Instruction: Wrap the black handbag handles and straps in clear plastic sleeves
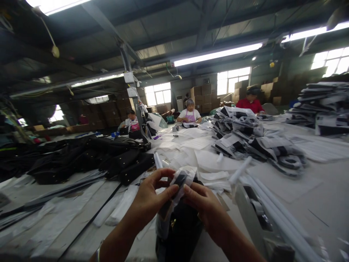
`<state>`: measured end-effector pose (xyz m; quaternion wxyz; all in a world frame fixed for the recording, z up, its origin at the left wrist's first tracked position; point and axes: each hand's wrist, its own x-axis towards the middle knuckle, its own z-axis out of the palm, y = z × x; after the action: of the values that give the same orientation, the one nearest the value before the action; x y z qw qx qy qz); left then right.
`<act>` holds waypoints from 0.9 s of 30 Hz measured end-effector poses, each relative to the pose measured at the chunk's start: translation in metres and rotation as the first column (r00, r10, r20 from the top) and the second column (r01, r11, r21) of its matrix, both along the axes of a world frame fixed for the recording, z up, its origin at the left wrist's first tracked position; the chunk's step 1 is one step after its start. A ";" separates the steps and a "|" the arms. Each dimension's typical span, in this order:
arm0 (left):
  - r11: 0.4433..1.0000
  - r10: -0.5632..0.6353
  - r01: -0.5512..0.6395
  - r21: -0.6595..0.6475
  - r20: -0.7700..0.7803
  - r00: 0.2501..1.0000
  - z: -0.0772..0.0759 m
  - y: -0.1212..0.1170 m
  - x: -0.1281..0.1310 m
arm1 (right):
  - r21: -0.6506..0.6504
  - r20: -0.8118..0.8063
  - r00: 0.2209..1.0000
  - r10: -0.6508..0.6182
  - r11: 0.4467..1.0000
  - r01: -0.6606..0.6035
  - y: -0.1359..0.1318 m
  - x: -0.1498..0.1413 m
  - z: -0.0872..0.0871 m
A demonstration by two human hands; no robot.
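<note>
Left hand (148,194) and right hand (208,205), grips both pinching white wrap (190,174) atop black bag (181,238), at table (334,193). Left of bag: black goods heap (120,162); right, beyond bag: wrapped bundles (234,125); far behind bag: cartons (206,99), windows (158,94).

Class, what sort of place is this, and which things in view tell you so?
Likely a factory workshop or packing room: black goods are heaped on the left, wrapped packages are piled on the right, and cardboard boxes are stacked at the back.
</note>
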<state>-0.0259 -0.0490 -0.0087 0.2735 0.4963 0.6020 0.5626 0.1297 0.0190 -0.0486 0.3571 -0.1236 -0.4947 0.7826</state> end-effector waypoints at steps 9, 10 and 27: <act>0.999 0.048 -0.051 0.018 0.110 0.993 -0.020 -0.001 0.006 | -0.071 0.064 0.987 -0.150 0.985 0.154 -0.009 -0.012 -0.004; 0.996 0.089 -0.091 0.010 0.140 0.986 -0.024 0.001 0.005 | -0.081 0.069 0.986 -0.149 0.985 0.154 -0.009 -0.012 -0.004; 0.997 -0.073 0.078 -0.012 0.226 0.971 -0.029 -0.008 0.002 | 0.060 0.142 0.988 -0.053 0.997 0.045 0.003 0.002 -0.015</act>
<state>-0.0236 -0.0566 -0.0381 0.3663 0.4491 0.5536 0.5981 0.1320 0.0225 -0.0632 0.3432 -0.1818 -0.5377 0.7484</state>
